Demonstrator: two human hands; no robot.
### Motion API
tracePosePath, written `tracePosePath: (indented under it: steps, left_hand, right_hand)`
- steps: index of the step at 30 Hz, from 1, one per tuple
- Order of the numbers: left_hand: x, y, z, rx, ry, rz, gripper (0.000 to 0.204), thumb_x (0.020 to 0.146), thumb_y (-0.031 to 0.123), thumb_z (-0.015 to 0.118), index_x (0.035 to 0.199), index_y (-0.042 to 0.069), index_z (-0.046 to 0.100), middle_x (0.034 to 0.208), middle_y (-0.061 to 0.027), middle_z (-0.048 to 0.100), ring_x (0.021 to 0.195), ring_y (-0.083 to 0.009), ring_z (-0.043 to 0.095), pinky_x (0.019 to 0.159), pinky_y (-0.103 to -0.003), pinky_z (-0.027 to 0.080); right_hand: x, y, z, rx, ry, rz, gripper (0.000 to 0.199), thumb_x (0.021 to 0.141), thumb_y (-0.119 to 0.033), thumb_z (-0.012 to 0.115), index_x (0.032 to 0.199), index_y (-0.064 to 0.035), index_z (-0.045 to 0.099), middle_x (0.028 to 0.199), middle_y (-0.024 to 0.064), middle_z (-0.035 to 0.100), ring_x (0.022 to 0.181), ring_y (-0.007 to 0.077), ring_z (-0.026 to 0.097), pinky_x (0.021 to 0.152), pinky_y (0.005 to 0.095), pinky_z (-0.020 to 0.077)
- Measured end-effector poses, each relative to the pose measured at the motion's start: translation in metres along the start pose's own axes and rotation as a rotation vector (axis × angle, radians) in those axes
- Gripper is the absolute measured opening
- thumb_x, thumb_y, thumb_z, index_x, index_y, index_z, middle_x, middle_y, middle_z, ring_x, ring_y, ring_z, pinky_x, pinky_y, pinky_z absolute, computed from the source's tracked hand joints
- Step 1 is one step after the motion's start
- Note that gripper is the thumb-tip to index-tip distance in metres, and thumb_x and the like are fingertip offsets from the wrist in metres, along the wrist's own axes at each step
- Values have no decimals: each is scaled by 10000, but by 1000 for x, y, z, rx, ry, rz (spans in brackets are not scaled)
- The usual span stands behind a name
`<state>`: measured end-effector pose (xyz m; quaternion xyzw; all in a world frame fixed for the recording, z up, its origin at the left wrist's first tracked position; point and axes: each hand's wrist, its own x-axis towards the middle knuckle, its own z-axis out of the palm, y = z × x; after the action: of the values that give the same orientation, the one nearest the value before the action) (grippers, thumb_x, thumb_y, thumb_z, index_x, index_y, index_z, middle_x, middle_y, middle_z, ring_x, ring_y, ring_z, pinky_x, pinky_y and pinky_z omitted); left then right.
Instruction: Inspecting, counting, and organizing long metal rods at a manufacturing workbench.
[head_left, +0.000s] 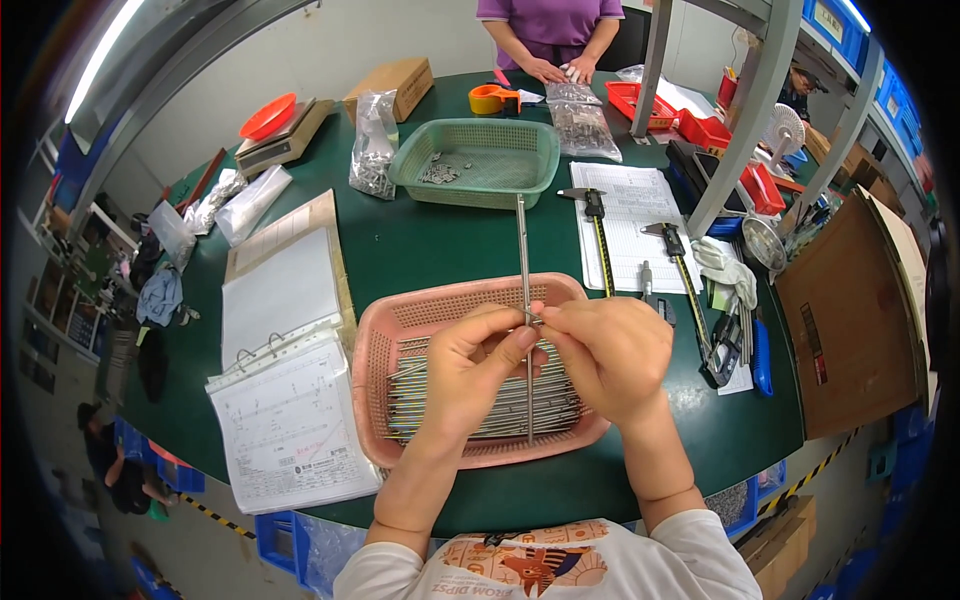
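A thin metal rod (523, 250) stands nearly upright over the pink basket (364, 400). My left hand (470, 365) pinches it near its middle, between thumb and fingers. From the other side my right hand (622, 352) meets it there, its fingertips closed on a small metal piece (534, 321) at the rod; my fingers partly hide how the two fit together. Many similar rods (480, 420) lie side by side in the pink basket below. Beyond it, a green basket (548, 165) contains a heap of small metal pieces (440, 172).
An open ring binder (285, 410) lies left of the pink basket. Two digital calipers (596, 210) rest on paper sheets to the right, near a white glove (728, 268) and a shelf post (745, 120). Across the table, a person in purple (552, 25) handles plastic bags (585, 130).
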<state>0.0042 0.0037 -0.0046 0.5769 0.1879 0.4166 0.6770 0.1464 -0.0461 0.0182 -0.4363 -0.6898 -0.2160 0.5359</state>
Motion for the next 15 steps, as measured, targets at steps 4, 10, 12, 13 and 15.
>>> tracePosePath:
  steps: [4, 10, 12, 13, 15]
  left_hand:
    - [-1, 2, 0, -133, 95, -41, 224, 840, 63, 562, 1044, -30, 571, 863, -88, 604, 703, -141, 600, 587, -259, 537]
    - [0, -1, -3, -187, 89, -25, 221, 840, 69, 564, 1031, -40, 565, 867, -97, 609, 696, -144, 598, 582, -262, 535]
    - [0, 0, -3, -198, 77, -31, 220, 840, 70, 563, 1031, -41, 563, 867, -97, 609, 694, -146, 598, 581, -263, 535]
    - [0, 1, -2, -202, 92, -39, 221, 840, 71, 565, 1031, -40, 563, 866, -96, 608, 693, -146, 598, 580, -263, 534]
    - [-1, 1, -2, -206, 109, -45, 222, 839, 72, 566, 1031, -39, 563, 864, -95, 607, 693, -147, 599, 580, -264, 534]
  right_hand:
    - [-1, 4, -5, -18, 36, 46, 147, 641, -46, 692, 756, -64, 602, 626, 30, 596, 517, 189, 560, 468, 278, 425]
    - [-1, -2, -1, 140, -22, 84, 154, 641, -23, 698, 760, -45, 603, 656, 53, 616, 556, 191, 589, 508, 274, 454]
    - [0, -3, -1, 200, -45, 111, 166, 640, -9, 705, 770, -25, 603, 687, 77, 634, 594, 197, 611, 536, 276, 473]
    - [0, -2, -1, 213, -47, 121, 158, 649, -3, 696, 777, -19, 605, 695, 84, 635, 598, 196, 612, 536, 276, 474]
    - [-1, -1, -1, 227, -50, 131, 151, 658, 3, 688, 785, -12, 607, 704, 91, 636, 602, 195, 613, 537, 276, 475]
